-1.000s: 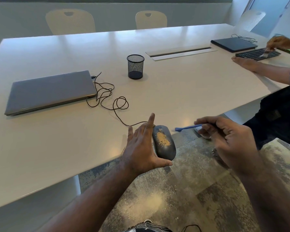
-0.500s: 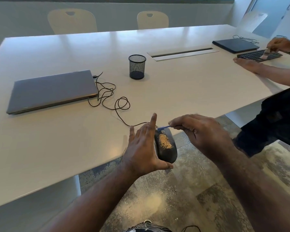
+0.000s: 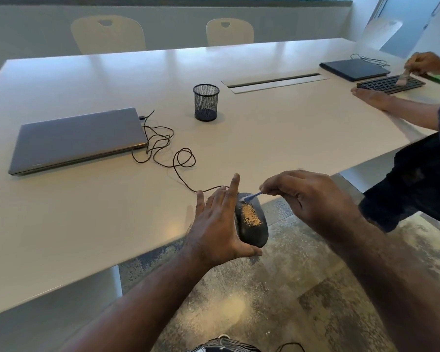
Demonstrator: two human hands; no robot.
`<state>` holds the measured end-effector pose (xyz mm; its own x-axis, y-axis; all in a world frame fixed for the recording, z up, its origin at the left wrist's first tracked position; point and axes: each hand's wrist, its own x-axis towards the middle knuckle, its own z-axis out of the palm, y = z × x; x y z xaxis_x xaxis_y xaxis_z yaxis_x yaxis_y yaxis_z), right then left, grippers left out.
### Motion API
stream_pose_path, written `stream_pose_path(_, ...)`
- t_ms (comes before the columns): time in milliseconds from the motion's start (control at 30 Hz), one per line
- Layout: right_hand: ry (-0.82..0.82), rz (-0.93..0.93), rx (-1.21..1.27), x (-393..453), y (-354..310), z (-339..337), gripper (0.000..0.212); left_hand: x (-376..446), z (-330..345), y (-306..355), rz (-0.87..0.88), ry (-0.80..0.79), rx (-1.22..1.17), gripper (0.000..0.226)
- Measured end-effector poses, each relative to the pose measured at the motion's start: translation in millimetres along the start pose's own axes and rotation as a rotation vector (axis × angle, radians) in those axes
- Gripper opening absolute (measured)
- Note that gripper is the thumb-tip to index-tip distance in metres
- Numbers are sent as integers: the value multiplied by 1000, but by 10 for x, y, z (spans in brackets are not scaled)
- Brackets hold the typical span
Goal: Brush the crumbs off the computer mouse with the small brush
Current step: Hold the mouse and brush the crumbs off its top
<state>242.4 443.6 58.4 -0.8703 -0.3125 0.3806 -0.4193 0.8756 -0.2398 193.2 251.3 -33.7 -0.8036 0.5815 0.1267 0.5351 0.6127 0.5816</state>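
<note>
One smooth black mouse (image 3: pixel 252 222) with a patch of tan crumbs (image 3: pixel 250 214) sits in your left hand (image 3: pixel 219 224) past the table (image 3: pixel 87 224) edge. Your right hand (image 3: pixel 308 199) pinches one thin blue brush (image 3: pixel 252 197), its tip on the mouse's front. Beyond the mouse, one round mesh cup (image 3: pixel 205 102) stands; I cannot tell its contents.

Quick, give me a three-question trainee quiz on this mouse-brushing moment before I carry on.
1. True or false: the crumbs are already gone from the mouse.
2. Which hand holds the small brush? A) left hand B) right hand
3. Fill in: the mouse cable runs to the closed grey ____.

Key: 1 false, a patch still lies on top. 2 B; the left hand steadies the mouse at the table edge. 3 laptop.
</note>
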Motion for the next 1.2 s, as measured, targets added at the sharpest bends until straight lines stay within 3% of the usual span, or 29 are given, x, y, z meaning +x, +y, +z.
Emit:
stream_pose_path(267,27,6,-1,1,22,-123,24,-28,32,14,2,-18,22,148)
stream_pose_path(500,-67,-17,-51,1,-21,-91,28,-19,13,6,-3,-11,23,148)
stream_pose_path(700,4,-17,-58,38,-44,-122,28,-19,46,9,-8,-25,36,147)
stream_pose_path(933,-46,-31,-49,42,-59,-83,30,-12,21,0,-8,-11,40,147)
stream_pose_path(1200,10,-39,-45,85,-109,-91,27,-2,34,-4,-2,-2,41,147)
